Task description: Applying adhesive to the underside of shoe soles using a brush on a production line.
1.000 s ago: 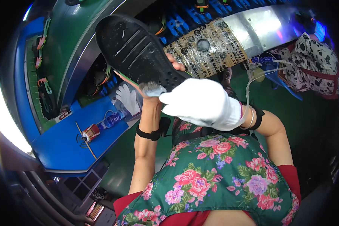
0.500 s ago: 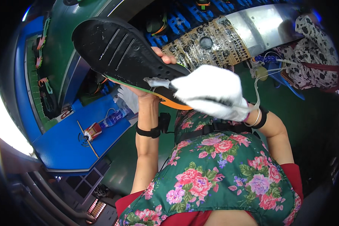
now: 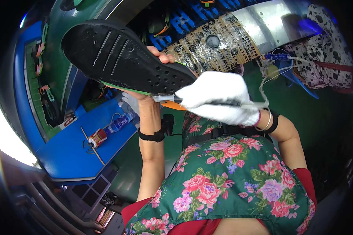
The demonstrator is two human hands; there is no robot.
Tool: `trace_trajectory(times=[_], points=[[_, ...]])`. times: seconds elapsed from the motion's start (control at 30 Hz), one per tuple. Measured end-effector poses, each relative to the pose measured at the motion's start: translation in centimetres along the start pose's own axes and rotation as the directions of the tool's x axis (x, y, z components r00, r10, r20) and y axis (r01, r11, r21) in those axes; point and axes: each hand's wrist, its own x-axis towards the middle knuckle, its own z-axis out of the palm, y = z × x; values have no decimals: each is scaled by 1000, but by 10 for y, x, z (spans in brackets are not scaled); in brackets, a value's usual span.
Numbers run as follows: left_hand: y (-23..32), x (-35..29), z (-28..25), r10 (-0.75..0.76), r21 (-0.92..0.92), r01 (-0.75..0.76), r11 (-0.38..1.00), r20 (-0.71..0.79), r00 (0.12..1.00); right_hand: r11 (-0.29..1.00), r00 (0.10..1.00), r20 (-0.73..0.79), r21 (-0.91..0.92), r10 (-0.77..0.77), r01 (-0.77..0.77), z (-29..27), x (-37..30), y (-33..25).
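Observation:
A shoe with a black underside faces up, tilted with its broad end to the far left. Three slots mark the broad part, small round holes the narrower part, and green and orange show along its edges. My bare left hand grips it from below, fingertips curled over the far edge. In my white-gloved right hand is a brush with a silvery metal end and a thin tube by its handle. Its tip touches the shoe's near edge, beside my left wrist. The glove hides part of the narrow end.
A blue table at left bears a plastic bottle, a red cup and a thin stick. Ahead runs a machine with a taped cardboard cover and blue racks. Tubing hangs at right near a patterned cloth.
The shoe has shifted slightly left. The brush tip has moved from the underside's surface to its near edge, baring the rows of holes.

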Motion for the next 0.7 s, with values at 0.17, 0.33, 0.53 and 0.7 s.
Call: trace_trajectory(times=[0.17, 0.33, 0.53, 0.7], points=[[-4, 8, 6, 132, 15, -132, 991, -34, 991, 972, 983, 13, -152, -181, 181, -3, -2, 2], [-5, 11, 3, 157, 68, -156, 985, -6, 988, 993, 990, -104, 87, 94, -85, -6, -5, 3], [-2, 14, -6, 163, 83, -163, 983, 0, 987, 979, 991, -73, 175, 115, -101, -11, -6, 5], [0, 21, -7, 162, 171, -163, 972, 22, 987, 982, 994, 17, -158, -105, 106, -14, -7, 1]])
